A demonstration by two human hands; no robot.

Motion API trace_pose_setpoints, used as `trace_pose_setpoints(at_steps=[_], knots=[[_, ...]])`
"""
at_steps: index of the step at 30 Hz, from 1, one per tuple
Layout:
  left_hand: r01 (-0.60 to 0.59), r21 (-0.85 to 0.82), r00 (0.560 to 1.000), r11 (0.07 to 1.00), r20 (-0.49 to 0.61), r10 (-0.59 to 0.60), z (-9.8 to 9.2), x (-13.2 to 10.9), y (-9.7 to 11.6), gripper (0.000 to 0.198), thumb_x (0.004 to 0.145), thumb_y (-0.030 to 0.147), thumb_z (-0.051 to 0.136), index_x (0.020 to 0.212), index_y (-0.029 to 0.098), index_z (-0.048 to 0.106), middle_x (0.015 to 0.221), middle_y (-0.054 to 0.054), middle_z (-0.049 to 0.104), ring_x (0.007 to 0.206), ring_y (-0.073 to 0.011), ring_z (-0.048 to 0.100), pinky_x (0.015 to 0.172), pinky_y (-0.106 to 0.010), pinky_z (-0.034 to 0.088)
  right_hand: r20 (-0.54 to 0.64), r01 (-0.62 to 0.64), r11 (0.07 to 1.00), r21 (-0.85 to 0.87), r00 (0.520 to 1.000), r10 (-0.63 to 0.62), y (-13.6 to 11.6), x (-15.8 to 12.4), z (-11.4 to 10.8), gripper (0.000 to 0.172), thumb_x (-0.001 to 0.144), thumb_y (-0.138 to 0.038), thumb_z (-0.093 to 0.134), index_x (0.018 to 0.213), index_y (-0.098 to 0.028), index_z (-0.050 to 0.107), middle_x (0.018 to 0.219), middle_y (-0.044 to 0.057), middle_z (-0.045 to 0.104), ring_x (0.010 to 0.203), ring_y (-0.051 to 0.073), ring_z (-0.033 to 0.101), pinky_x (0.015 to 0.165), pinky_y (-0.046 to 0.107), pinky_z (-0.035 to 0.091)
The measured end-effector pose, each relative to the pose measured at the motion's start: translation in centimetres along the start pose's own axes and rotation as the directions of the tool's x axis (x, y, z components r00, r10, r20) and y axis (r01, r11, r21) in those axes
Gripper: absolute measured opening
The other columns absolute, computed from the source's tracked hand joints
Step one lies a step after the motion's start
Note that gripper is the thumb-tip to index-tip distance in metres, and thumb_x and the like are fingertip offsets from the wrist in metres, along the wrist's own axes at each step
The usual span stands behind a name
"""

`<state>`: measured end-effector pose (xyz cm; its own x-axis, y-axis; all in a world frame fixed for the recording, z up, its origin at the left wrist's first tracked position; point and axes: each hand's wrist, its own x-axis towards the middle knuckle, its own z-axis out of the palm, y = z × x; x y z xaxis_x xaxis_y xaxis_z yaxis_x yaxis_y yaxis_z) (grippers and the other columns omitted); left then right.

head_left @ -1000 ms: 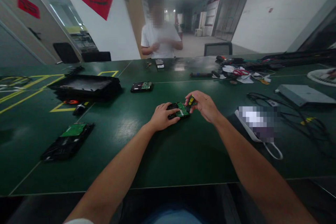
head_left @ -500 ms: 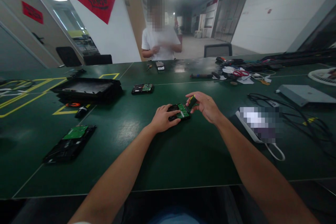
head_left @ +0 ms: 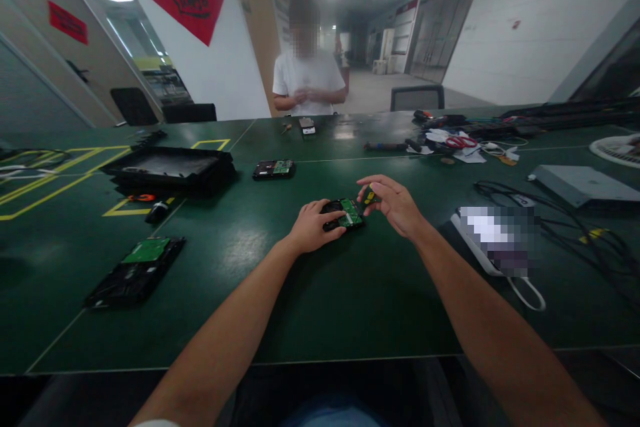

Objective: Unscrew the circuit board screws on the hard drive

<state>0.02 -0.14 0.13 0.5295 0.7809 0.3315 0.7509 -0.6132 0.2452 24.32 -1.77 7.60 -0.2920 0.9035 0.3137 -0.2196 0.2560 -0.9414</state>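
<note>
A hard drive (head_left: 353, 213) with its green circuit board facing up lies on the table in front of me. My left hand (head_left: 316, 225) grips it from the left, fingers over its top and thumb along the near edge. Between the fingers of my right hand (head_left: 393, 203) is a screwdriver (head_left: 370, 195) with a dark green and yellow handle. It stands tilted at the drive's right end; its tip is too small to make out.
Another hard drive (head_left: 273, 169) lies farther back, and a black drive caddy with a green board (head_left: 137, 270) at left. Behind it sits a black casing (head_left: 173, 167). Cables (head_left: 575, 213), a grey box (head_left: 583, 183) and loose tools are at right. A person (head_left: 310, 80) is across the table.
The screwdriver's handle has turned in my right fingers, showing more yellow. My left hand keeps its place on the drive. The person opposite has brought their hands together.
</note>
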Motion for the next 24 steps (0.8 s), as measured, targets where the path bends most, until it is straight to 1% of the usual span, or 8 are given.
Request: trace_pose_setpoints(at_steps=[2, 5, 10, 15, 17, 20, 22, 24], knots=[[0.003, 0.001, 1.0, 1.0, 0.002, -0.003, 0.05, 0.03, -0.06, 0.05, 0.09, 0.061, 0.06, 0.135, 0.039, 0.066, 0.15, -0.009, 0.048, 0.135, -0.0343, 0.045, 0.112, -0.055, 0.036, -0.001, 0.005, 1.0, -0.03, 1.0, -0.005, -0.03, 0.0, 0.1, 0.027, 0.093, -0.043, 0.064, 0.104, -0.02, 0.073, 0.091, 0.007, 0.068, 0.086, 0.02, 0.064, 0.06, 0.028, 0.056], [0.003, 0.0, 1.0, 1.0, 0.004, -0.003, 0.06, 0.03, -0.11, 0.051, 0.09, 0.061, 0.059, 0.135, 0.039, 0.066, 0.15, -0.01, 0.047, 0.135, -0.035, 0.045, 0.111, -0.055, 0.036, 0.009, 0.011, 1.0, -0.025, 1.0, -0.01, 0.09, 0.01, 0.02, 0.028, 0.094, -0.045, 0.062, 0.097, -0.019, 0.073, 0.093, 0.008, 0.069, 0.089, 0.021, 0.065, 0.063, 0.029, 0.058], [-0.003, -0.01, 1.0, 1.0, 0.006, 0.003, -0.07, -0.02, -0.08, 0.051, 0.091, 0.061, 0.058, 0.136, 0.038, 0.066, 0.15, -0.01, 0.047, 0.136, -0.0358, 0.044, 0.112, -0.056, 0.036, 0.026, -0.008, 0.999, 0.038, 1.0, 0.007, 0.2, -0.03, -0.4, 0.036, 0.097, -0.051, 0.055, 0.1, -0.019, 0.07, 0.095, 0.009, 0.07, 0.089, 0.022, 0.067, 0.069, 0.034, 0.06], [0.0, -0.016, 1.0, 1.0, 0.003, 0.0, -0.03, 0.03, -0.07, 0.05, 0.09, 0.061, 0.059, 0.135, 0.038, 0.066, 0.149, -0.009, 0.048, 0.136, -0.0352, 0.044, 0.112, -0.056, 0.036, 0.02, 0.02, 0.996, -0.087, 1.0, -0.018, -0.14, -0.13, -0.14, 0.031, 0.096, -0.048, 0.06, 0.107, -0.022, 0.071, 0.092, 0.006, 0.067, 0.086, 0.02, 0.064, 0.061, 0.028, 0.056], [0.006, -0.015, 1.0, 1.0, 0.004, -0.006, -0.06, 0.05, 0.0, 0.05, 0.09, 0.061, 0.06, 0.135, 0.038, 0.066, 0.15, -0.009, 0.048, 0.136, -0.035, 0.044, 0.112, -0.056, 0.036, 0.013, 0.033, 0.993, -0.117, 0.999, -0.032, -0.21, -0.17, 0.06, 0.032, 0.096, -0.05, 0.059, 0.104, -0.022, 0.072, 0.093, 0.006, 0.067, 0.086, 0.019, 0.064, 0.058, 0.027, 0.055], [0.007, -0.014, 1.0, 1.0, 0.001, -0.007, -0.22, 0.05, 0.19, 0.05, 0.089, 0.06, 0.061, 0.134, 0.038, 0.067, 0.15, -0.009, 0.047, 0.136, -0.035, 0.044, 0.112, -0.056, 0.035, 0.018, 0.029, 0.996, -0.086, 0.999, -0.027, -0.13, -0.19, 0.21, 0.032, 0.095, -0.051, 0.06, 0.099, -0.021, 0.071, 0.095, 0.008, 0.068, 0.091, 0.021, 0.066, 0.062, 0.028, 0.057], [0.0, -0.016, 1.0, 1.0, 0.001, 0.0, -0.31, 0.03, 0.28, 0.05, 0.09, 0.06, 0.06, 0.134, 0.039, 0.066, 0.151, -0.008, 0.047, 0.136, -0.035, 0.044, 0.112, -0.056, 0.035, 0.019, 0.019, 0.999, -0.033, 1.0, -0.019, 0.01, -0.16, 0.14, 0.034, 0.096, -0.051, 0.057, 0.1, -0.02, 0.07, 0.095, 0.008, 0.069, 0.092, 0.022, 0.067, 0.067, 0.032, 0.059], [0.006, -0.015, 1.0, 1.0, -0.009, -0.006, -0.31, 0.0, 0.3, 0.049, 0.091, 0.061, 0.059, 0.134, 0.039, 0.067, 0.151, -0.008, 0.046, 0.136, -0.0352, 0.044, 0.112, -0.057, 0.034, 0.021, 0.014, 1.0, 0.02, 1.0, -0.015, 0.14, -0.12, -0.02, 0.037, 0.099, -0.052, 0.052, 0.102, -0.02, 0.069, 0.093, 0.008, 0.069, 0.089, 0.022, 0.068, 0.068, 0.034, 0.059]])
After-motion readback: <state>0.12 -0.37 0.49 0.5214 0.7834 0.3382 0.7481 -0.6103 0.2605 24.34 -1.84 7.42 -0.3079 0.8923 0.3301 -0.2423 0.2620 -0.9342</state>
